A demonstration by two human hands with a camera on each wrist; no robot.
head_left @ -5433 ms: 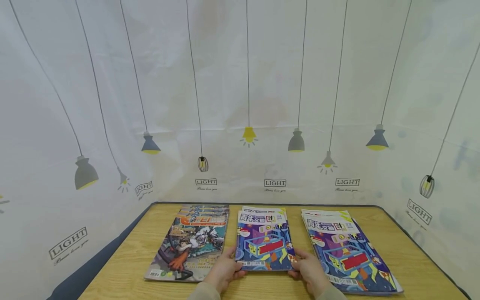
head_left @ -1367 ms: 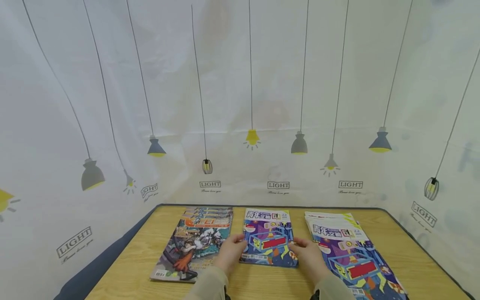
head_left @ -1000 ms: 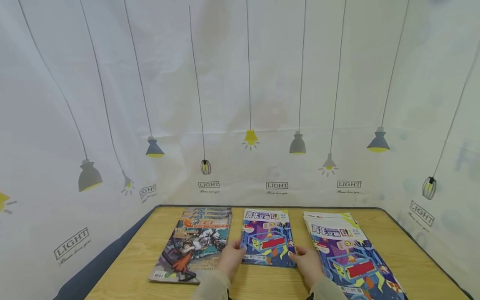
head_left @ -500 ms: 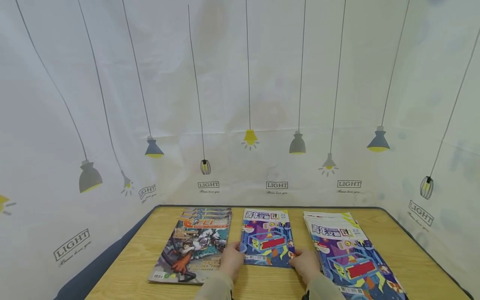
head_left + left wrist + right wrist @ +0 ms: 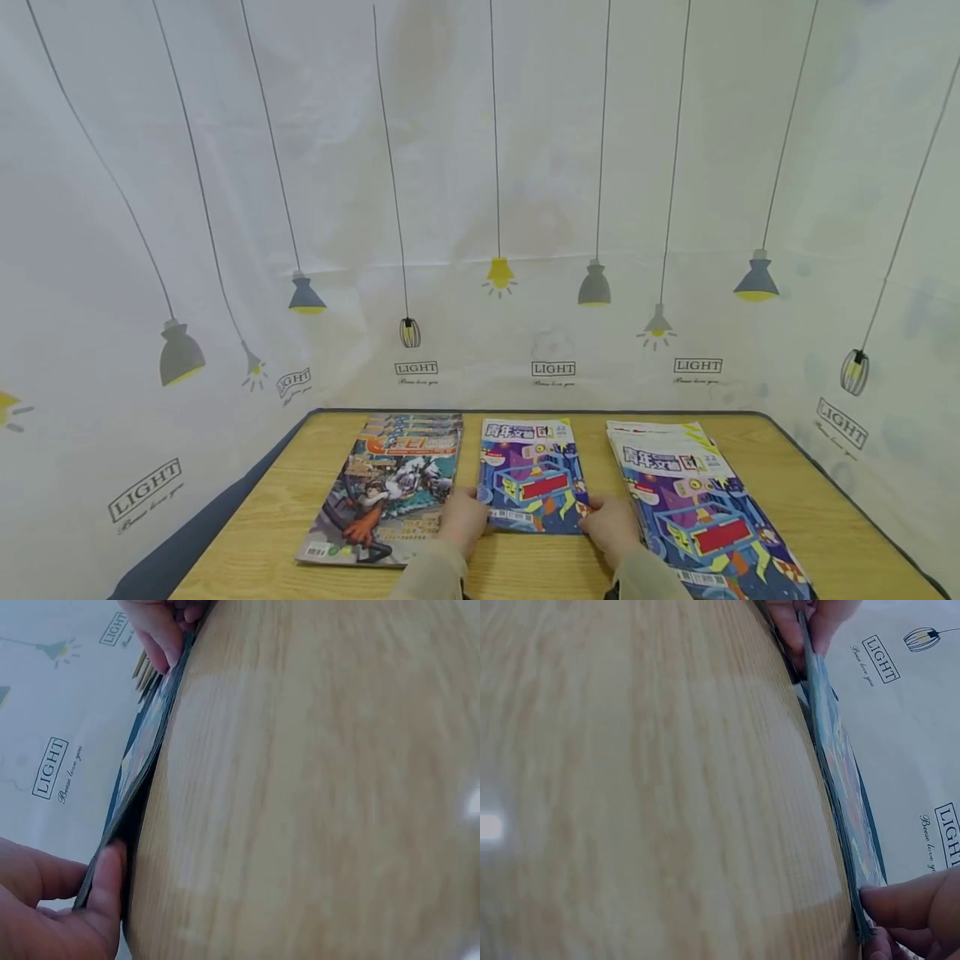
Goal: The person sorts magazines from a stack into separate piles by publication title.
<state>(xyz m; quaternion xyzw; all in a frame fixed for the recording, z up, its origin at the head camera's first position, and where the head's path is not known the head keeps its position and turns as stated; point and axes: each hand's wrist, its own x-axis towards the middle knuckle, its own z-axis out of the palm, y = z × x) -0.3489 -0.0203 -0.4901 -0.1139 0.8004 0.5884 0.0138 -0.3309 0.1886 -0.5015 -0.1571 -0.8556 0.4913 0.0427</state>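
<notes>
In the head view a purple-and-blue magazine with a white title band lies in the middle of the table. My left hand pinches its near left corner, and my right hand pinches the near right corner. The left wrist view shows the left thumb and fingers around the magazine's edge, with a dark gap under it. Seen from the right wrist, the right hand grips the other end of that edge, which looks layered. How many copies lie under the top cover cannot be told.
A fanned stack of comic magazines lies to the left. On the right is another fanned stack of purple-and-blue magazines, close to my right hand. The wooden table ends at a white lamp-printed curtain.
Earlier, a second magazine's title peeked out behind the middle one; now one cover shows. Both hands have slid from its sides down to its near corners, and it has shifted slightly left.
</notes>
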